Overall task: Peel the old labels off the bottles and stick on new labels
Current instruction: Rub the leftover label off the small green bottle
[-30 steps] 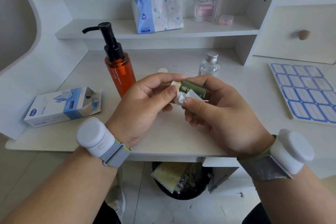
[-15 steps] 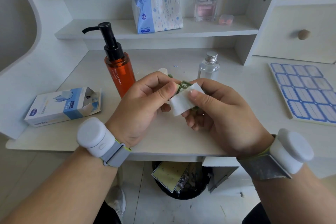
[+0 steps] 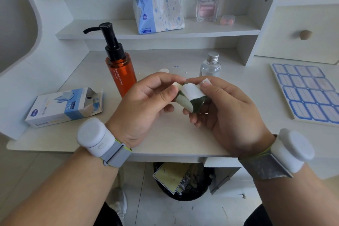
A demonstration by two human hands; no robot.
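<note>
I hold a small dark green bottle (image 3: pixel 199 103) above the desk's front middle. My left hand (image 3: pixel 146 101) pinches its pale cap end between thumb and fingers. My right hand (image 3: pixel 222 104) cups the bottle's other end, and its thumb and forefinger pinch the old label (image 3: pixel 192 92), whose white backing curls up off the glass. An orange pump bottle (image 3: pixel 121 73) stands behind my left hand. A small clear bottle (image 3: pixel 210 66) with a silver cap stands behind my right hand. A sheet of blue-bordered new labels (image 3: pixel 308 93) lies on the desk at the right.
An opened blue and white box (image 3: pixel 62 106) lies at the desk's left. The shelf behind carries a tissue pack (image 3: pixel 159 9), a perfume bottle (image 3: pixel 207 3) and a small pink case (image 3: pixel 227 20). A black bin (image 3: pixel 183 181) with scraps sits under the desk.
The label has come further off the green bottle: from a small lifted corner to a wide white strip. The bottle has turned and tilted in my hands.
</note>
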